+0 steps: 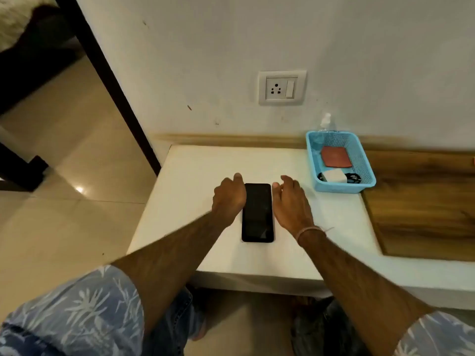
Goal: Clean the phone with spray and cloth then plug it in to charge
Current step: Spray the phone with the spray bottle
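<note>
A black phone (257,217) lies flat, screen up, on the white table (195,176). My left hand (229,199) sits at the phone's left edge with fingers loosely curled, and my right hand (291,201) sits at its right edge, fingers relaxed. Neither hand plainly grips the phone. At the table's back right stands a blue basket (365,160) holding a red cloth (336,156), a white charger (334,176) with a dark cable, and a clear spray bottle (326,123) in its far corner. A wall socket (282,87) with a switch is above the table.
A wooden surface (421,201) adjoins the table on the right. To the left are a tiled floor (64,150) and a dark door frame (108,80). My knees are under the table's front edge.
</note>
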`<state>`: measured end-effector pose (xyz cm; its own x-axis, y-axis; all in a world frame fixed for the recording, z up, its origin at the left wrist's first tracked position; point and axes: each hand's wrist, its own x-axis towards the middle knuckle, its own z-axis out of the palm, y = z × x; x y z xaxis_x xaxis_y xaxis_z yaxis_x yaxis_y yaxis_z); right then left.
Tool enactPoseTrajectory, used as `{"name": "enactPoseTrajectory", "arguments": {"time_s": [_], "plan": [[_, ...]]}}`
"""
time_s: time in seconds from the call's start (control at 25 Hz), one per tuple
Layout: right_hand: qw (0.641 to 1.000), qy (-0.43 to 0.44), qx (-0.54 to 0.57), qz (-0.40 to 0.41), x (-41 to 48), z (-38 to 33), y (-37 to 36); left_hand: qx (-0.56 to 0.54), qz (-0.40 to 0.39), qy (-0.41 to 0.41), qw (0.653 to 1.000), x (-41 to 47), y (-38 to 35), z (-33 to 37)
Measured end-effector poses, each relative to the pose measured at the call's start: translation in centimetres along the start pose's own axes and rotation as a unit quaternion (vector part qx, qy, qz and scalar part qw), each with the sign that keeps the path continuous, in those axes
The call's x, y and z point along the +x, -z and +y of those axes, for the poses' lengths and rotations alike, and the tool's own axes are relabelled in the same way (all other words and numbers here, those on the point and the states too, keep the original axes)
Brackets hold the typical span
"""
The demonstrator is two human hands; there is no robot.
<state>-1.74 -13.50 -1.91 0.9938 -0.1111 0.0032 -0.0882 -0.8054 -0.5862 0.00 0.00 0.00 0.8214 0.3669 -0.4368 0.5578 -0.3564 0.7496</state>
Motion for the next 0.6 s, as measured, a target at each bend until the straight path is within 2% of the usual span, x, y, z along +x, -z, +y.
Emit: {"name": "enactPoseTrajectory", "arguments": {"time_s": [0.16,0.32,0.48,0.6], "plan": [[0.99,-0.114,0.08,-0.005,0.5,1.3,-1.9,-0.127,-0.017,0.091,0.988,1.7,-0.9,-1.1],[0.97,-0.177,0.166,-0.016,1.1,2.1,-2.6,-0.214,-0.023,0.124,0.969,2.8,-1.0,-2.3],[0.968,-0.176,0.169,-0.056,1.5,2.2,-3.6,-0.196,-0.037,0.093,0.976,3.6,-1.1,-3.7],[0.947,-0.201,0.239,-0.072,2.5,1.9,-3.6,-0.181,-0.036,0.065,0.981,4.0,-1.3,-3.9]]}}
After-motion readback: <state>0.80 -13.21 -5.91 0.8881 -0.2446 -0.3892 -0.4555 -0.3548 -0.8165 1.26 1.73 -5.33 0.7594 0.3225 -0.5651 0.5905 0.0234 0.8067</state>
